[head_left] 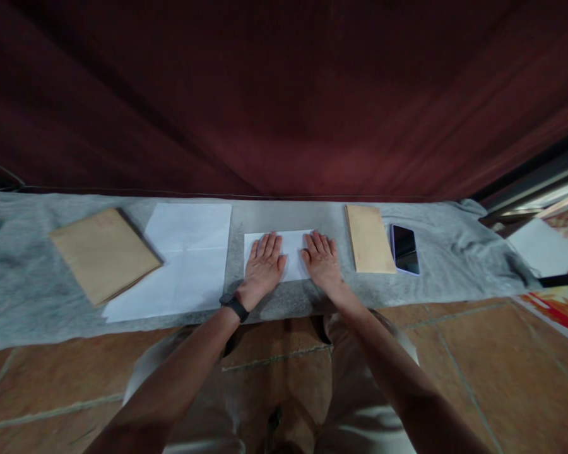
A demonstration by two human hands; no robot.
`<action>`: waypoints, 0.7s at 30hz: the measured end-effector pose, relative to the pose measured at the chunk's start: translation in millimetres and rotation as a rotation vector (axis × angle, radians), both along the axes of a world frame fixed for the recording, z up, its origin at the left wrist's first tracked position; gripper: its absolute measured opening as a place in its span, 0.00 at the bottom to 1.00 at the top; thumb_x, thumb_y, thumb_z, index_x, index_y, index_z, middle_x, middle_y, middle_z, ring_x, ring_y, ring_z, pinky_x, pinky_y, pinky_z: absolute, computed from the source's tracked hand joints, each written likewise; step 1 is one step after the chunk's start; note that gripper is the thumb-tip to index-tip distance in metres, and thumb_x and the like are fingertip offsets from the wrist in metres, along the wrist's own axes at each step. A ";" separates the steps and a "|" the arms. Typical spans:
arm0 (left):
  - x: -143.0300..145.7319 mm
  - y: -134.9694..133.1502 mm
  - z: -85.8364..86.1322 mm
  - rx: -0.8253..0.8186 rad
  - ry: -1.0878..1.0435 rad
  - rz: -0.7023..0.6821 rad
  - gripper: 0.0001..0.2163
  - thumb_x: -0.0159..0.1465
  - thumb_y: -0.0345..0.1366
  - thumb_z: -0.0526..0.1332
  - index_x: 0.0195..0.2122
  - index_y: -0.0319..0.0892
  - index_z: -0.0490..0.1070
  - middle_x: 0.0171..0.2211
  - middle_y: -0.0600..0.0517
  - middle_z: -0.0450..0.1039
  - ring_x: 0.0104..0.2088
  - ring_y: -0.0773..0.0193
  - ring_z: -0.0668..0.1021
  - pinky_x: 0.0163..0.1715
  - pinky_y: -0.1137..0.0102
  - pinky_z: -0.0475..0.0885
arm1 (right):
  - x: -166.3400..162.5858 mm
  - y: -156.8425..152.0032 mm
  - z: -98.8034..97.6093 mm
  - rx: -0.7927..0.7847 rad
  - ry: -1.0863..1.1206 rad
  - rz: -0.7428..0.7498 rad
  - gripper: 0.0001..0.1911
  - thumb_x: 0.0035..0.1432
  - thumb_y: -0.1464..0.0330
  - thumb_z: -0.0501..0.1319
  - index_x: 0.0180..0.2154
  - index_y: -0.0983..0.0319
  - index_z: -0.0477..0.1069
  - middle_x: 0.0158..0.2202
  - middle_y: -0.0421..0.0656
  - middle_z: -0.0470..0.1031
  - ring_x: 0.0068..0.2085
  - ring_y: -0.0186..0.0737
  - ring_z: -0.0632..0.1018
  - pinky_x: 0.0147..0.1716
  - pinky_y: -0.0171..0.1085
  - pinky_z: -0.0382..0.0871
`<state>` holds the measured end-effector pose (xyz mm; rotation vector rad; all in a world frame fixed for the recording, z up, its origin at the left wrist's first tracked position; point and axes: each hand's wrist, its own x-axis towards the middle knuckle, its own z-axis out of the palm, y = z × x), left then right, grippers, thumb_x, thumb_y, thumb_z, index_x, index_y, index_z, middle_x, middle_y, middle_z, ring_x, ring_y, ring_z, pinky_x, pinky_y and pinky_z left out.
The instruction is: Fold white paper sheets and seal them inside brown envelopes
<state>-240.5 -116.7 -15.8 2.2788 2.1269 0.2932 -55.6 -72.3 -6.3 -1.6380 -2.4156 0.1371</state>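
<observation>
A folded sheet of white paper (294,255) lies on the grey cloth right in front of me. My left hand (265,261) rests flat on its left part, fingers stretched out and pointing away from me. On the right part of the sheet my right hand (322,258) lies palm down, its fingers slightly spread. Both hands press on the paper without gripping it. To the left are larger white sheets (194,265) with crease lines, partly under a stack of brown envelopes (104,252). Right of my right hand sits another brown envelope stack (370,239).
A phone (406,249) with a dark screen lies beside the right-hand envelopes. Grey cloth (459,252) covers the narrow bench. A dark red curtain (284,126) hangs along its far edge. Brown tiles (483,340) make up the floor, and printed material (561,309) appears at far right.
</observation>
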 end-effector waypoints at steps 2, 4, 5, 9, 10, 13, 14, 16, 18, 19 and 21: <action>0.2 -0.2 0.4 0.000 0.006 -0.002 0.28 0.75 0.42 0.44 0.72 0.35 0.54 0.73 0.42 0.52 0.74 0.51 0.54 0.73 0.52 0.47 | -4.1 -0.5 0.6 0.014 0.023 0.042 0.28 0.75 0.63 0.48 0.70 0.66 0.58 0.73 0.51 0.55 0.72 0.53 0.59 0.71 0.56 0.47; 0.1 -0.4 1.0 -0.001 0.011 -0.010 0.27 0.75 0.41 0.44 0.72 0.37 0.55 0.74 0.43 0.51 0.74 0.51 0.54 0.72 0.52 0.48 | -10.6 -2.4 0.4 0.014 0.049 0.134 0.28 0.75 0.64 0.47 0.70 0.65 0.58 0.73 0.49 0.54 0.73 0.50 0.58 0.72 0.54 0.48; 0.0 -0.5 1.3 -0.003 0.013 -0.015 0.27 0.75 0.41 0.44 0.72 0.38 0.56 0.74 0.43 0.51 0.74 0.51 0.54 0.72 0.51 0.48 | -14.3 -3.7 -0.3 0.007 0.061 0.188 0.27 0.75 0.63 0.46 0.70 0.64 0.58 0.73 0.47 0.54 0.73 0.48 0.58 0.72 0.52 0.48; -0.9 -0.9 3.0 -0.020 0.010 -0.019 0.26 0.75 0.39 0.43 0.72 0.38 0.55 0.74 0.44 0.51 0.74 0.52 0.53 0.72 0.52 0.48 | -26.4 -8.4 -5.7 -0.024 0.093 0.304 0.27 0.75 0.64 0.46 0.71 0.63 0.57 0.73 0.45 0.56 0.73 0.44 0.58 0.73 0.48 0.49; -1.1 -1.0 3.7 -0.025 0.008 -0.017 0.26 0.75 0.38 0.43 0.72 0.37 0.55 0.74 0.44 0.51 0.74 0.53 0.53 0.72 0.53 0.48 | -27.8 -9.0 -7.2 -0.023 0.094 0.298 0.27 0.75 0.65 0.46 0.71 0.63 0.57 0.73 0.45 0.56 0.72 0.44 0.59 0.73 0.48 0.49; -1.7 -1.5 6.3 -0.039 0.003 -0.009 0.26 0.75 0.38 0.43 0.73 0.38 0.55 0.74 0.45 0.51 0.74 0.53 0.53 0.72 0.53 0.48 | -28.3 -9.5 -10.3 -0.001 0.084 0.263 0.27 0.75 0.63 0.46 0.70 0.61 0.58 0.73 0.44 0.56 0.72 0.45 0.59 0.73 0.49 0.49; -2.0 -1.8 7.5 -0.043 0.003 -0.007 0.26 0.75 0.38 0.43 0.73 0.38 0.55 0.74 0.45 0.51 0.74 0.53 0.53 0.72 0.53 0.47 | -27.5 -9.4 -10.8 0.007 0.079 0.255 0.27 0.75 0.62 0.46 0.70 0.60 0.58 0.73 0.44 0.56 0.72 0.45 0.59 0.72 0.49 0.49; -2.7 -2.4 9.9 -0.046 0.002 0.005 0.26 0.75 0.39 0.43 0.73 0.38 0.55 0.74 0.45 0.51 0.74 0.53 0.53 0.73 0.54 0.47 | -25.3 -9.3 -11.1 0.021 0.067 0.241 0.27 0.75 0.59 0.47 0.70 0.60 0.59 0.73 0.44 0.55 0.73 0.47 0.59 0.72 0.49 0.50; -4.2 -3.1 12.0 -0.046 -0.003 0.021 0.27 0.75 0.40 0.43 0.73 0.39 0.54 0.74 0.44 0.51 0.74 0.54 0.53 0.72 0.54 0.47 | -23.1 -9.2 -10.9 0.035 0.054 0.227 0.27 0.75 0.58 0.47 0.70 0.59 0.59 0.73 0.44 0.55 0.72 0.48 0.59 0.72 0.50 0.51; -5.4 -3.3 12.7 -0.044 -0.005 0.033 0.27 0.75 0.40 0.44 0.73 0.39 0.54 0.74 0.44 0.51 0.74 0.54 0.54 0.72 0.54 0.47 | -22.0 -9.1 -10.7 0.041 0.048 0.220 0.27 0.75 0.58 0.47 0.70 0.59 0.59 0.73 0.44 0.55 0.72 0.48 0.59 0.72 0.50 0.51; -9.0 -3.6 13.0 -0.036 -0.006 0.057 0.27 0.75 0.41 0.44 0.73 0.38 0.54 0.74 0.44 0.51 0.74 0.53 0.54 0.72 0.54 0.48 | -20.0 -8.7 -10.1 0.043 0.036 0.205 0.27 0.75 0.58 0.47 0.70 0.58 0.59 0.73 0.44 0.54 0.72 0.48 0.59 0.71 0.50 0.51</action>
